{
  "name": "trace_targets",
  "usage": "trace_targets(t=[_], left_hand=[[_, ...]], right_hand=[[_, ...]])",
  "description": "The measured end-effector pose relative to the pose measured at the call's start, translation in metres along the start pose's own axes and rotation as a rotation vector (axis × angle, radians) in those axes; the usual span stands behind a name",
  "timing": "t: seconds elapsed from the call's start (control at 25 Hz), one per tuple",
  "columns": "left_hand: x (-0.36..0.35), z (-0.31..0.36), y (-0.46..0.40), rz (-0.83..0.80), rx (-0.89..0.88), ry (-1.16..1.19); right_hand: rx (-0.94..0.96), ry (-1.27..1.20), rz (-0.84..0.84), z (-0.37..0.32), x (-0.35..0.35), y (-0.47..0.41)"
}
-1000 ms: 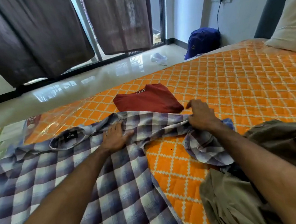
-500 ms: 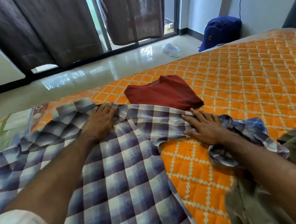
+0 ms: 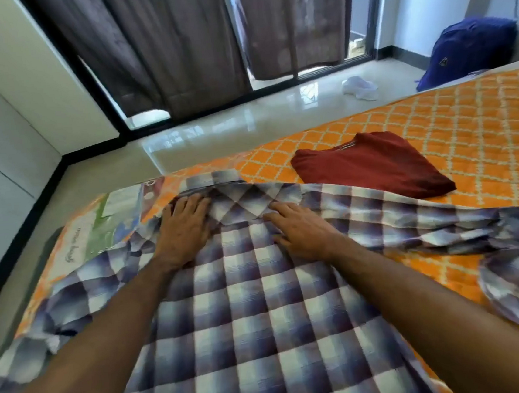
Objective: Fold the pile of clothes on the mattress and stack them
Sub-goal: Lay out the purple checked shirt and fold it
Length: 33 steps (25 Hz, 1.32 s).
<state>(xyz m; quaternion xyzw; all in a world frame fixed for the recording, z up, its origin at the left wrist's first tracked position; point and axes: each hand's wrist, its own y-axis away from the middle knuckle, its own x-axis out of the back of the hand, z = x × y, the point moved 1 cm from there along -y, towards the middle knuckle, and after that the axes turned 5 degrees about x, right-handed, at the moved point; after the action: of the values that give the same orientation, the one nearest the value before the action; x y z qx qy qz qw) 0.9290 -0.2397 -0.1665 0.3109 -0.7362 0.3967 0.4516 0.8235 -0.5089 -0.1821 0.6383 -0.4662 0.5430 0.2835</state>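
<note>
Quilted mattress; hands flatten checked shirt.

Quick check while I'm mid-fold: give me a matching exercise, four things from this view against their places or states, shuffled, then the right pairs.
Things:
1. plaid shirt
2. red T-shirt
3. blue backpack
4. left hand

Places or states:
A. on the floor against the wall
B. folded, on the orange mattress
C. spread flat, both hands on it
D. fingers straight, pressing beside the collar

Pairs: 1-C, 2-B, 3-A, 4-D
</note>
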Motion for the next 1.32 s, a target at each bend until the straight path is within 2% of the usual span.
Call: trace_targets(t=[0.16,0.2,0.24,0.32,0.36,0.44,0.52,0.6,0.68,0.72,0.76,0.84,0.88,0.92,1.0,1.16,1.32], left_hand=[[-0.022,-0.041,-0.009,-0.471,0.045,0.201],[-0.025,-0.050,-0.007,-0.464,0.066,0.254],[-0.028,-0.058,-0.004,-0.376,0.125,0.308],[-0.032,-0.078,-0.002,-0.191,0.338,0.482],[-0.037,-0.086,-0.005,-0.186,0.424,0.595],[-0.043,-0.087,-0.017,-0.256,0.509,0.760],[-0.042,-0.081,-0.036,-0.301,0.508,0.858],[-0.034,-0.084,-0.053,-0.371,0.454,1.074],[-0.022,-0.095,-0.061,-0.487,0.438,1.305],[-0.020,-0.100,-0.064,-0.510,0.430,1.302],[-0.025,-0.103,-0.065,-0.490,0.409,1.179],[-0.045,-0.096,-0.057,-0.338,0.369,0.755],[-0.061,-0.089,-0.048,-0.252,0.329,0.598],[-0.072,-0.083,-0.041,-0.179,0.289,0.486],[-0.094,-0.080,-0.037,-0.079,0.235,0.392],[-0.101,-0.083,-0.038,0.059,0.232,0.342],[-0.072,-0.075,-0.038,0.021,0.218,0.231]], right_hand=[[-0.140,0.007,-0.003,-0.007,-0.020,-0.048],[-0.176,0.009,0.027,-0.008,-0.020,-0.057],[-0.221,0.006,0.072,-0.008,-0.017,-0.066],[-0.331,0.004,0.150,-0.007,-0.007,-0.087],[-0.392,-0.014,0.148,-0.004,-0.002,-0.102],[-0.524,-0.133,0.066,0.003,0.005,-0.133],[-0.596,-0.268,-0.024,0.005,0.011,-0.157],[-0.536,-0.380,-0.085,0.008,0.023,-0.167],[-0.477,-0.609,-0.178,0.017,0.038,-0.169],[-0.456,-0.693,-0.190,0.021,0.043,-0.169],[-0.451,-0.657,-0.148,0.024,0.041,-0.170],[-0.458,-0.212,0.021,0.026,0.012,-0.169],[-0.432,-0.040,0.051,0.024,-0.015,-0.164],[-0.394,0.031,0.079,0.022,-0.042,-0.159],[-0.354,0.067,0.131,0.030,-0.072,-0.152],[-0.409,0.068,0.159,0.036,-0.076,-0.153],[-0.432,0.053,0.116,0.011,-0.051,-0.149]])
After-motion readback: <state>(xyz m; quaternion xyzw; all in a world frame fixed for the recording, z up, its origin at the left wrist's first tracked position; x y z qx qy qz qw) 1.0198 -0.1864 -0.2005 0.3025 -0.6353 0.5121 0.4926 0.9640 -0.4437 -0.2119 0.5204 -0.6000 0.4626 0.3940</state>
